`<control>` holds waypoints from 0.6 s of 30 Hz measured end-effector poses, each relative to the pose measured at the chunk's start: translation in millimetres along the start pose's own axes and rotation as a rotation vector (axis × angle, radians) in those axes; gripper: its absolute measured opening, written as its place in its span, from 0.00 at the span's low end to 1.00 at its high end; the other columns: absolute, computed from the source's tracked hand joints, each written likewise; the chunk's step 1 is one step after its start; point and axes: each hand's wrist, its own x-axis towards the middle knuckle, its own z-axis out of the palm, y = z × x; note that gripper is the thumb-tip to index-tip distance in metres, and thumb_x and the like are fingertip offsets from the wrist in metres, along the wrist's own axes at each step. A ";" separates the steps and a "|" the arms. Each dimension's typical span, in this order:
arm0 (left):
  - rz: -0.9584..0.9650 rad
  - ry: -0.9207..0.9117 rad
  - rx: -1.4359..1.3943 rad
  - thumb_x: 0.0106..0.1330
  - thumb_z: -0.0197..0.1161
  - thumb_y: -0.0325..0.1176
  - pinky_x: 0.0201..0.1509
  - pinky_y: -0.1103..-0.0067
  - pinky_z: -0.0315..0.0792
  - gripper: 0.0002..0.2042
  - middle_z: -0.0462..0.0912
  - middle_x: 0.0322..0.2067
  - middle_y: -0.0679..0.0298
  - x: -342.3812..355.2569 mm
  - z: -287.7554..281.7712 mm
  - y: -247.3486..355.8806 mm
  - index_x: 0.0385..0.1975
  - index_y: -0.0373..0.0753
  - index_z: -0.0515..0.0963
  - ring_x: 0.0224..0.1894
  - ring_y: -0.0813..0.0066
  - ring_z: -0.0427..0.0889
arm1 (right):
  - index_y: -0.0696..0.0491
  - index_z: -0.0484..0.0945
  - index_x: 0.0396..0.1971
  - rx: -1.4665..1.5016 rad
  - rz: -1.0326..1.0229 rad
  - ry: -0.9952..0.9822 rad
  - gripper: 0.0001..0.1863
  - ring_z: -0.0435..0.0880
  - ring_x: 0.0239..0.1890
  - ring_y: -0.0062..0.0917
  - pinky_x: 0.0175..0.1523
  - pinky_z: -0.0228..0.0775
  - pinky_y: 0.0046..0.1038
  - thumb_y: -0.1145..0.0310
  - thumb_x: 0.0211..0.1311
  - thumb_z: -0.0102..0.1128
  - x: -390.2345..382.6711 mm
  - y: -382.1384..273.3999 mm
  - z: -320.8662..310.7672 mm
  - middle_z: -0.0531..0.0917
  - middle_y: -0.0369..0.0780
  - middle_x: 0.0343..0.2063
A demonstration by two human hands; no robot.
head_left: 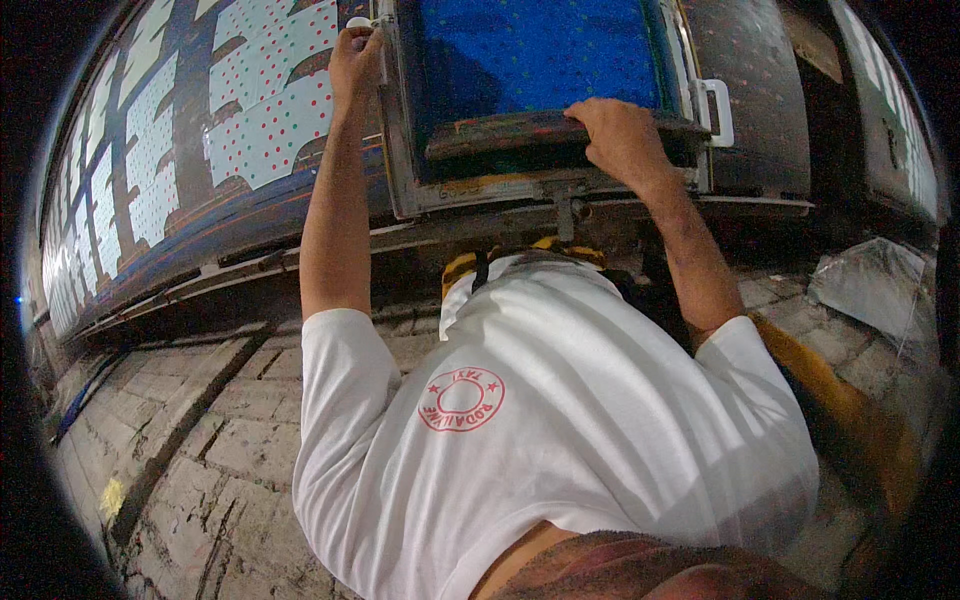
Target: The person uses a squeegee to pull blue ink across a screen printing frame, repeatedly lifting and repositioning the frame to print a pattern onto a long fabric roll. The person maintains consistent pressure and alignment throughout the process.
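Blue fills one big frame (403, 180), and one long bar (490, 131) lies inside it, near its bottom end. The bar looks stiff and not easy to break, maybe a bit heavy, and could be slippery if wet; its top edge seems best to hold. One right hand (622, 142) is curled over the bar, toward the frame's right side. One left hand (356, 62) is wrapped round a white handle (359, 22) on the frame's left. One more handle (719, 113) sits on the frame's right. At least three dotted sheets (270, 110) lie left of the frame.
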 end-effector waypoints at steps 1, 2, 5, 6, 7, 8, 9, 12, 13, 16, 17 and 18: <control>-0.008 -0.012 0.004 0.66 0.67 0.50 0.49 0.68 0.78 0.20 0.88 0.44 0.55 1.4 0.2 -2.5 0.46 0.40 0.81 0.44 0.61 0.88 | 0.51 0.83 0.52 0.004 0.024 0.004 0.25 0.87 0.47 0.38 0.54 0.80 0.41 0.79 0.51 0.64 -9.3 -5.9 4.1 0.87 0.42 0.46; -0.012 -0.021 0.008 0.66 0.67 0.50 0.49 0.68 0.78 0.20 0.88 0.44 0.55 3.2 0.5 -3.5 0.46 0.40 0.81 0.44 0.61 0.88 | 0.51 0.83 0.52 0.007 0.047 0.012 0.25 0.87 0.48 0.37 0.54 0.80 0.40 0.79 0.50 0.64 -16.4 -10.3 7.2 0.87 0.42 0.47; 0.004 -0.012 0.020 0.65 0.67 0.51 0.48 0.68 0.79 0.21 0.88 0.43 0.57 3.4 0.2 -1.3 0.45 0.40 0.81 0.44 0.62 0.88 | 0.51 0.82 0.53 -0.018 0.037 0.050 0.27 0.86 0.50 0.36 0.55 0.80 0.40 0.80 0.49 0.64 -27.3 -14.9 12.0 0.86 0.40 0.50; 0.012 -0.006 0.029 0.65 0.68 0.51 0.47 0.68 0.79 0.21 0.88 0.43 0.57 3.1 -0.2 1.0 0.45 0.40 0.81 0.43 0.62 0.88 | 0.51 0.82 0.53 -0.031 0.037 0.067 0.27 0.86 0.50 0.36 0.56 0.80 0.40 0.80 0.49 0.64 -27.8 -14.6 12.3 0.86 0.40 0.50; -0.006 -0.004 0.016 0.65 0.67 0.51 0.48 0.68 0.79 0.21 0.88 0.43 0.57 2.7 -1.0 4.0 0.45 0.39 0.81 0.43 0.62 0.88 | 0.51 0.82 0.53 -0.024 0.026 0.065 0.27 0.86 0.51 0.36 0.56 0.80 0.40 0.80 0.49 0.63 -28.3 -13.8 12.1 0.86 0.40 0.50; -0.028 -0.006 0.008 0.65 0.67 0.51 0.48 0.68 0.78 0.21 0.88 0.43 0.57 1.6 -1.0 7.1 0.45 0.39 0.80 0.43 0.62 0.88 | 0.51 0.82 0.53 -0.022 0.008 0.090 0.27 0.85 0.51 0.36 0.56 0.80 0.40 0.80 0.49 0.63 -28.4 -12.8 11.6 0.86 0.40 0.50; -0.053 -0.010 0.001 0.66 0.67 0.51 0.49 0.68 0.78 0.21 0.88 0.43 0.58 0.2 -1.1 10.2 0.45 0.39 0.80 0.43 0.62 0.88 | 0.51 0.82 0.53 -0.029 0.003 0.079 0.26 0.85 0.52 0.36 0.56 0.80 0.40 0.80 0.49 0.63 -28.8 -11.7 10.6 0.86 0.40 0.50; -0.141 -0.030 0.033 0.66 0.66 0.50 0.50 0.68 0.78 0.20 0.88 0.43 0.56 -0.9 -3.1 19.4 0.45 0.39 0.80 0.44 0.62 0.87 | 0.51 0.82 0.53 0.012 -0.036 0.117 0.26 0.85 0.52 0.36 0.57 0.80 0.39 0.80 0.49 0.63 -29.7 -8.7 5.8 0.86 0.40 0.51; -0.230 -0.087 -0.040 0.66 0.66 0.50 0.52 0.68 0.77 0.20 0.88 0.43 0.54 -1.9 -5.1 21.0 0.46 0.39 0.81 0.45 0.61 0.87 | 0.51 0.82 0.53 0.025 -0.030 0.094 0.27 0.84 0.53 0.36 0.57 0.79 0.39 0.80 0.49 0.63 -30.8 -8.6 4.3 0.86 0.41 0.51; -0.097 0.007 0.074 0.66 0.67 0.49 0.50 0.68 0.78 0.20 0.88 0.42 0.54 -2.4 -5.3 22.9 0.46 0.38 0.81 0.44 0.61 0.87 | 0.52 0.81 0.54 0.033 -0.011 -0.017 0.27 0.83 0.54 0.37 0.59 0.78 0.38 0.79 0.49 0.64 -37.8 -9.7 1.9 0.85 0.42 0.51; -0.109 -0.012 0.057 0.65 0.68 0.50 0.49 0.69 0.78 0.21 0.88 0.42 0.53 -1.0 -5.9 21.5 0.46 0.37 0.82 0.43 0.61 0.87 | 0.52 0.81 0.55 0.027 -0.014 -0.042 0.27 0.83 0.55 0.36 0.59 0.78 0.38 0.78 0.49 0.64 -41.2 -10.5 2.5 0.85 0.42 0.51; -0.082 0.009 0.049 0.65 0.68 0.50 0.49 0.68 0.78 0.21 0.88 0.42 0.53 -0.7 -4.2 19.1 0.46 0.37 0.81 0.43 0.61 0.87 | 0.52 0.81 0.55 0.019 -0.014 -0.079 0.27 0.83 0.55 0.36 0.60 0.77 0.38 0.78 0.50 0.65 -44.8 -10.9 3.8 0.85 0.42 0.51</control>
